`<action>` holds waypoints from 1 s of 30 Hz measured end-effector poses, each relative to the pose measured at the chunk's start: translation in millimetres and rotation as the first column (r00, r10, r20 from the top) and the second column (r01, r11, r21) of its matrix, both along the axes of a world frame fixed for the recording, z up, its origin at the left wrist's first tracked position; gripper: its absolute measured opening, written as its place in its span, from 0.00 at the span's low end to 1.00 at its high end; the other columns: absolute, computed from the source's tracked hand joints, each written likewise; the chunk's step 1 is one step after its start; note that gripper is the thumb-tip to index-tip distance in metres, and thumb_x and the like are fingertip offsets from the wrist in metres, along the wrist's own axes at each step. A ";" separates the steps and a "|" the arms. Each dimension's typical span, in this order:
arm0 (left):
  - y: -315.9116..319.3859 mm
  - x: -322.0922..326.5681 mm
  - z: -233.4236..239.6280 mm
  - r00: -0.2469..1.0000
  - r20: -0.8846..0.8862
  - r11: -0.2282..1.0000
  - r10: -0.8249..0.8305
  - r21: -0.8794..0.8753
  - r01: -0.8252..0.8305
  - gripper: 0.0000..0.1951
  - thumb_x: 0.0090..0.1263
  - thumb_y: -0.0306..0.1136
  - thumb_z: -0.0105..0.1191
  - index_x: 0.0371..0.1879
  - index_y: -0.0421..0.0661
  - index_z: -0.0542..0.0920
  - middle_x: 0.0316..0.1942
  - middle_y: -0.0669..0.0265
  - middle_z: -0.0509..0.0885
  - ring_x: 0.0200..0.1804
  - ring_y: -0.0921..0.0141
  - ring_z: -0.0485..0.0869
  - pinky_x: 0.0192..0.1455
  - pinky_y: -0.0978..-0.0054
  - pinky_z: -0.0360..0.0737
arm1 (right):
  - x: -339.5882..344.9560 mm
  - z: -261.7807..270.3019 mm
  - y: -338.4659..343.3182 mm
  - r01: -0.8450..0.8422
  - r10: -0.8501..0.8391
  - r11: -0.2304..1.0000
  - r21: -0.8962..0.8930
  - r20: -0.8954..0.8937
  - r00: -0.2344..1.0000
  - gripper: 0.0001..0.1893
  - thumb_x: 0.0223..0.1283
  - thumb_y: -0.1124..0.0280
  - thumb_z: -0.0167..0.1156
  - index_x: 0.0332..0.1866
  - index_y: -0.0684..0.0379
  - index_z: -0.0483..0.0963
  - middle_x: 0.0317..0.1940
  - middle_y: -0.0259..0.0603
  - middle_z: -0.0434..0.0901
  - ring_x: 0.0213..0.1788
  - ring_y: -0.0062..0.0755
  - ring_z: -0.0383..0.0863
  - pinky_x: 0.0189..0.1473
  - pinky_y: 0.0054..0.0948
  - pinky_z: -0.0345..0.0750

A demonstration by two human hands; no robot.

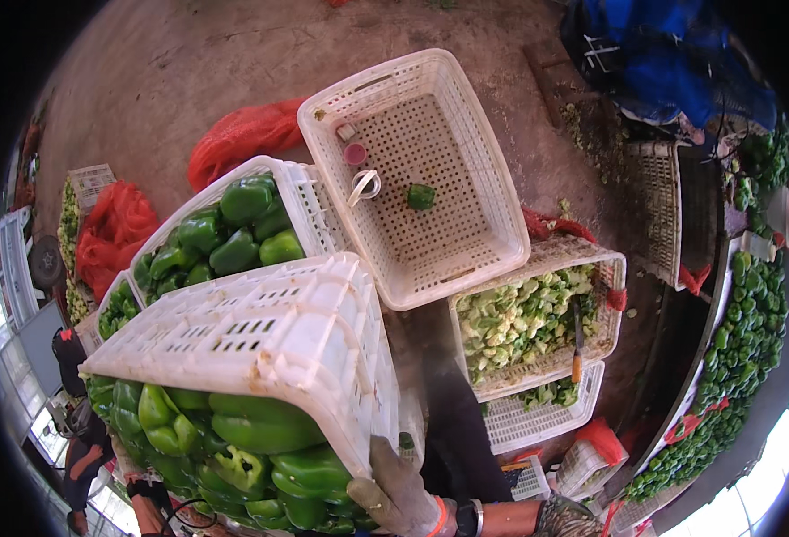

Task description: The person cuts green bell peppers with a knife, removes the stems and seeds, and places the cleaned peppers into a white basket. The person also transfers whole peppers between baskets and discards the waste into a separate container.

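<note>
A white plastic crate [233, 335] full of green bell peppers [267, 416] is tilted on its side close before me, at the lower left. My right hand, in a grey work glove [398, 493], grips the crate's lower right rim. At the crate's lower left only a wrist with a dark band shows; my left hand itself is hidden behind the peppers. Beyond stands a second white crate [294, 201] with green peppers in it. Against it a larger off-white crate [502, 268] holds one pepper piece [421, 197], a pink round thing [355, 154] and a small round container [367, 184].
A crate of chopped vegetable trimmings [535, 315] with a wooden-handled knife [576, 359] is at right. Red mesh bags [247, 137] lie on the floor. Peppers [737, 362] are heaped along the far right. A person [86, 456] is at the far left.
</note>
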State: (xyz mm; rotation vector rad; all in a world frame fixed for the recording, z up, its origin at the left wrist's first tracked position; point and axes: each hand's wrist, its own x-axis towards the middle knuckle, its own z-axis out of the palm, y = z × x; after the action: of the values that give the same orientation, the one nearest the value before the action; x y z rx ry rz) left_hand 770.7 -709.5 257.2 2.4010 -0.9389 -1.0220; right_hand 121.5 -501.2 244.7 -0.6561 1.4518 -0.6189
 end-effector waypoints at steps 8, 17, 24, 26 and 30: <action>34.1 31.5 -4.4 0.998 -0.028 0.998 0.050 0.040 -0.048 0.23 0.85 0.45 0.38 0.68 0.43 0.74 0.61 0.61 0.81 0.57 0.66 0.82 0.61 0.66 0.79 | -0.6 -12.5 27.0 0.125 -0.123 0.991 -0.036 0.054 0.991 0.41 0.66 0.43 0.61 0.68 0.72 0.62 0.45 0.65 0.80 0.49 0.63 0.83 0.51 0.46 0.81; 24.8 -74.6 -27.9 0.985 -0.167 0.985 -0.041 -0.170 0.012 0.25 0.84 0.41 0.42 0.76 0.47 0.67 0.66 0.62 0.80 0.61 0.69 0.82 0.61 0.72 0.80 | -13.4 -30.3 42.4 0.397 -0.395 0.916 -0.052 0.056 0.917 0.27 0.72 0.51 0.47 0.61 0.67 0.70 0.48 0.42 0.79 0.43 0.31 0.79 0.44 0.32 0.79; 4.3 -142.2 -1.0 0.976 -0.186 0.984 -0.108 -0.159 0.079 0.28 0.81 0.53 0.50 0.70 0.45 0.76 0.54 0.67 0.87 0.49 0.76 0.83 0.54 0.79 0.78 | -58.7 -72.4 51.5 -0.021 -0.170 0.940 -0.339 -0.523 0.835 0.31 0.83 0.50 0.38 0.73 0.68 0.61 0.63 0.45 0.72 0.60 0.33 0.71 0.67 0.35 0.69; 1.5 -147.8 4.9 0.962 -0.108 0.951 -0.250 -0.212 0.223 0.27 0.81 0.52 0.50 0.67 0.43 0.78 0.53 0.67 0.88 0.50 0.77 0.83 0.55 0.79 0.78 | -72.0 -73.8 47.0 -0.220 -0.067 0.923 -0.316 -0.695 0.716 0.28 0.83 0.54 0.40 0.74 0.67 0.60 0.58 0.43 0.74 0.56 0.30 0.72 0.63 0.34 0.71; -5.0 -155.0 5.0 0.905 0.191 0.914 -0.381 -0.069 0.399 0.23 0.82 0.51 0.47 0.54 0.43 0.84 0.39 0.48 0.87 0.40 0.55 0.84 0.48 0.66 0.82 | -73.9 -60.8 27.4 -0.123 -0.053 0.968 -0.217 -0.660 0.749 0.31 0.82 0.55 0.40 0.79 0.65 0.52 0.68 0.50 0.67 0.66 0.37 0.68 0.72 0.38 0.65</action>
State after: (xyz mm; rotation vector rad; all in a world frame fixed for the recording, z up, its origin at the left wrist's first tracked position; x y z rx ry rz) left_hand 615.7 -714.5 262.1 2.2892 -1.5462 -0.8689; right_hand 47.7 -473.8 183.9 -1.1875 2.0362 -0.5645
